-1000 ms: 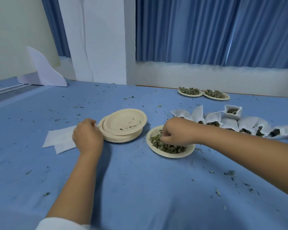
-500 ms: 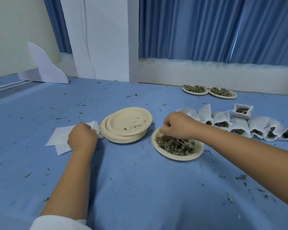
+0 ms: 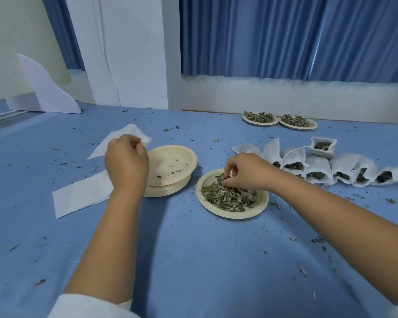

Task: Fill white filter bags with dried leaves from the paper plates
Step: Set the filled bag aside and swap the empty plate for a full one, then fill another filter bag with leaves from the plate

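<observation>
Holding one bag point(image 3: 122, 134), pinching leaves point(image 3: 225, 197)

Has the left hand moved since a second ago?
Yes. The left hand has risen and shifted right, now overlapping the left rim of the plate stack, pinching a filter bag.

No text, label, brand, number or sign can be read anywhere in the view. The round beige paper plates point(image 3: 170, 157), the white fabric filter bags point(image 3: 317, 161) and the blue cloth table cover point(image 3: 193, 260) all show plain, unprinted surfaces.
</observation>
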Motion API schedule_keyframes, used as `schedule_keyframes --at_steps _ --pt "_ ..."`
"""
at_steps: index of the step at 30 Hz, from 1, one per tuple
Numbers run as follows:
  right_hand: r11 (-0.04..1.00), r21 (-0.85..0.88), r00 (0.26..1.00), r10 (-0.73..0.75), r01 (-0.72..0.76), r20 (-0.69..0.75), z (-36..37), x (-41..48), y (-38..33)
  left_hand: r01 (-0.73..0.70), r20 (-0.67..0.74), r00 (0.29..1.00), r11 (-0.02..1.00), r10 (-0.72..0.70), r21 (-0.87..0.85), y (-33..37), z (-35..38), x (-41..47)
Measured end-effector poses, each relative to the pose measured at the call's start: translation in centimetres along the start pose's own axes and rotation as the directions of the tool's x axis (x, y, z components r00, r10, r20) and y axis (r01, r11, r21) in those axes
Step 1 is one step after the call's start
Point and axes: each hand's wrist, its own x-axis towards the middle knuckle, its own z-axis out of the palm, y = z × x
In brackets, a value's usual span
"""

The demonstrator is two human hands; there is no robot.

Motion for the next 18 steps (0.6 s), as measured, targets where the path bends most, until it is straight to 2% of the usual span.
schedule_keyframes --at_steps 5,7,10,15,18 --pt "0.998 0.055 0.999 0.016 -0.014 -0.034 0.7 -0.2 0.8 -0.017 -0.155 0.988 0.996 0.003 -0.087 1.0 -0.3 0.8" --pt "0.997 0.075 0.999 0.018 -0.014 -0.049 0.8 -0.1 0.9 -0.055 -0.147 0.989 0.988 0.034 -0.142 2.2 -0.4 1.2" --pt "0.991 0.132 0.996 0.035 -0.023 -0.087 0.9 0.1 0.9 0.0 0.002 1.0 0.969 0.0 -0.248 4.2 0.7 1.1" --pt "0.988 0.153 0.998 0.037 -0.029 -0.05 1.0 -0.2 1.1 0.076 0.251 0.968 0.975 -0.022 -0.208 5.0 3.9 -1.5" --pt "0.959 0.281 0.981 0.073 -0.02 -0.18 1.6 -0.2 1.0 0.107 0.353 0.936 0.968 -0.021 -0.226 5.1 5.5 -3.0"
